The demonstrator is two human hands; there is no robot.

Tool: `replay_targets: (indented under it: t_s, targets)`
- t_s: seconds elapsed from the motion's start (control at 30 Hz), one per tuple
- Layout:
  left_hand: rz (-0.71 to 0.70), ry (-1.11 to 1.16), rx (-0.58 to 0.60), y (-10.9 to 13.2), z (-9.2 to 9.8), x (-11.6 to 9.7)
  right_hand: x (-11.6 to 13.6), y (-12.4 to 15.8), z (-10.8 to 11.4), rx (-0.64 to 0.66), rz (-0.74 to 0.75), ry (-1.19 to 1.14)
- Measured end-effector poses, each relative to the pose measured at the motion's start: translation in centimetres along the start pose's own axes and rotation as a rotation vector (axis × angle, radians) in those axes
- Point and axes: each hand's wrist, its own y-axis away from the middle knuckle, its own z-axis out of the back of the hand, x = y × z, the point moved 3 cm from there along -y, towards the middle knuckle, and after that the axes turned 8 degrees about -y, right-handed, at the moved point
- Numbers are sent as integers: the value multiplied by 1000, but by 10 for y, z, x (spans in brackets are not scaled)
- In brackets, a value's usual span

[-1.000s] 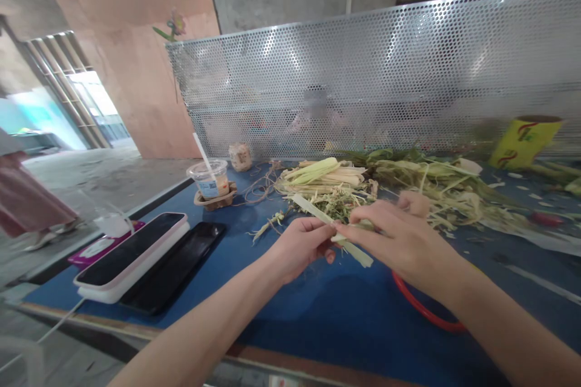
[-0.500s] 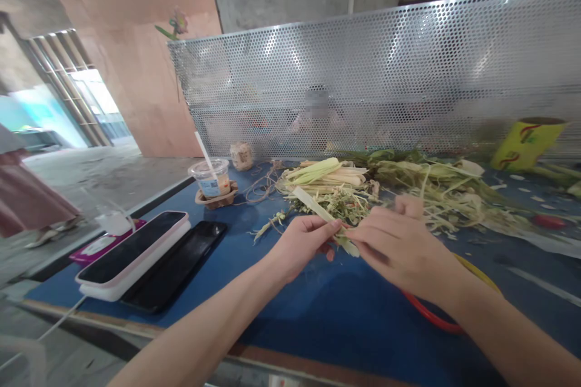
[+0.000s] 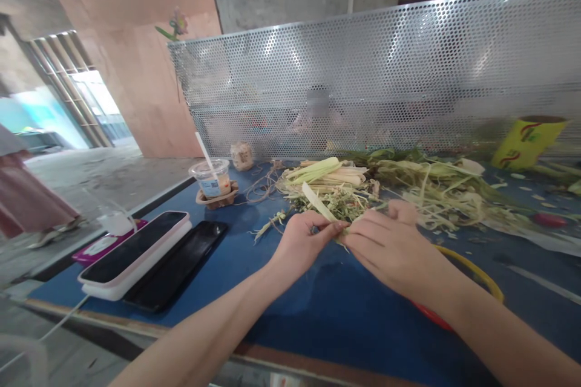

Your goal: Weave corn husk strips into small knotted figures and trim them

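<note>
A pale corn-husk strip (image 3: 318,201) is held above the blue tabletop (image 3: 281,326), between the left hand (image 3: 306,242) and the right hand (image 3: 385,245). The governing relation is that between the strip's long axis and the point where the fingertips meet. The axis is seen to run obliquely, from a free end at the upper left, away from the wearer, down and rightward to the fingers. The free length thus lies beyond the grip, and its tip is nearer to the left hand than to the right.

The strip is pinched between the left thumb and fingers. The right fingertips are drawn together just beside them, and the strip's lower portion appears to be pinched there too; the exact contact is hidden by the fingers. A small wisp is visible below the join.

Behind the strip, a heap of dried sprigs (image 3: 349,202) is seen, backed by a stack of corn husks (image 3: 327,172). A yellow-and-red rim (image 3: 483,273) is partly covered by the right forearm.
</note>
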Motion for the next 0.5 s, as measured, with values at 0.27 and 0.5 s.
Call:
replay_targets:
  t_s: [0.27, 0.5]
  targets:
    - [-48, -51, -17, -2, 1, -4, 3, -2, -1, -55, 1, -65]
    - [156, 227, 66, -1, 0, 4, -2, -1, -2, -27, -89, -137]
